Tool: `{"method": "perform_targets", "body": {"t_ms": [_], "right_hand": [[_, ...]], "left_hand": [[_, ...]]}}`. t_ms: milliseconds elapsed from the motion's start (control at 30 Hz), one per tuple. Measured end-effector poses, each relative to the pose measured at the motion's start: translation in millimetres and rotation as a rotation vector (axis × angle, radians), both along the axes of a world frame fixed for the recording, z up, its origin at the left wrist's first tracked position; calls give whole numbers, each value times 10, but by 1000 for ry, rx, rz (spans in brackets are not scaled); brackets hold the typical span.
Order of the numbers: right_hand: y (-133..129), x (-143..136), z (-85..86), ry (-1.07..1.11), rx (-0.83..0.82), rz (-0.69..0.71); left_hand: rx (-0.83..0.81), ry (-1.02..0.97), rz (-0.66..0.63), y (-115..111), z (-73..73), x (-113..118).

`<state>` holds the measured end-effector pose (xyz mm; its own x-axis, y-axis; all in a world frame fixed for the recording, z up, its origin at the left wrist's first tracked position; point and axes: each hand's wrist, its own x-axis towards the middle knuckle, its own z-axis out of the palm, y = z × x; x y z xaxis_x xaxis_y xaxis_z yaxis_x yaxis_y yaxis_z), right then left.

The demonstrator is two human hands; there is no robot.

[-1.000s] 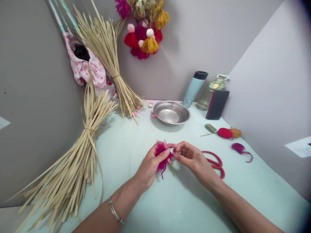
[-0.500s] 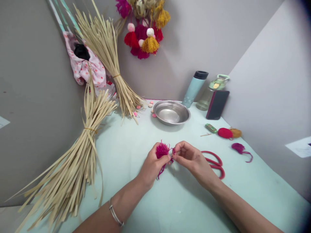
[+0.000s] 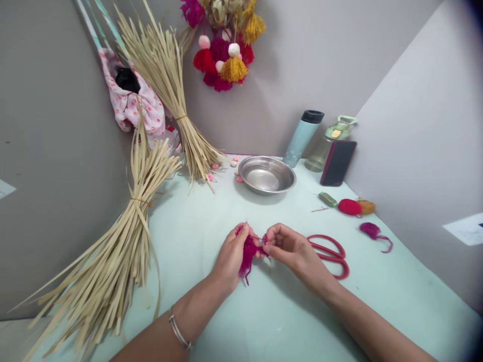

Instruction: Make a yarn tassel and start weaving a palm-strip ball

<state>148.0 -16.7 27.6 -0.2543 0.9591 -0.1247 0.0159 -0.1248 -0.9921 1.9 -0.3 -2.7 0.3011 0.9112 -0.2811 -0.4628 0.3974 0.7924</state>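
Observation:
Over the middle of the pale green table, my left hand (image 3: 231, 255) is closed around a magenta yarn tassel (image 3: 247, 257), whose loose strands hang down below the fingers. My right hand (image 3: 293, 251) pinches a magenta yarn strand (image 3: 265, 239) between thumb and forefinger, just to the right of the tassel. The strand seems to run to the tassel; the exact join is hidden by the fingers. Red-handled scissors (image 3: 341, 261) lie beside my right hand, their blades hidden beneath it.
A steel bowl (image 3: 266, 175) stands behind my hands, with small pink beads (image 3: 240, 179) beside it. Tied straw bundles (image 3: 128, 241) are at left. A tumbler (image 3: 303, 138), water bottle (image 3: 324, 146) and phone (image 3: 338, 163) stand at back right. Yarn balls (image 3: 349, 206) lie at right.
My left hand has turned the tassel, so its strands now hang downward, and the left thumb has moved up. The right hand has shifted slightly left and down, still pinching yarn.

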Motion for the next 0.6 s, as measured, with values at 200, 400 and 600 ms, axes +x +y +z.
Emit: {"method": "perform_targets", "body": {"t_ms": [200, 400, 600], "right_hand": [[55, 39, -16, 40, -3, -114], [50, 58, -15, 14, 5, -130], [42, 56, -20, 17, 5, -115]], "left_hand": [[86, 71, -63, -16, 67, -11], [119, 126, -140, -18, 32, -38], [143, 125, -151, -8, 5, -27]]}}
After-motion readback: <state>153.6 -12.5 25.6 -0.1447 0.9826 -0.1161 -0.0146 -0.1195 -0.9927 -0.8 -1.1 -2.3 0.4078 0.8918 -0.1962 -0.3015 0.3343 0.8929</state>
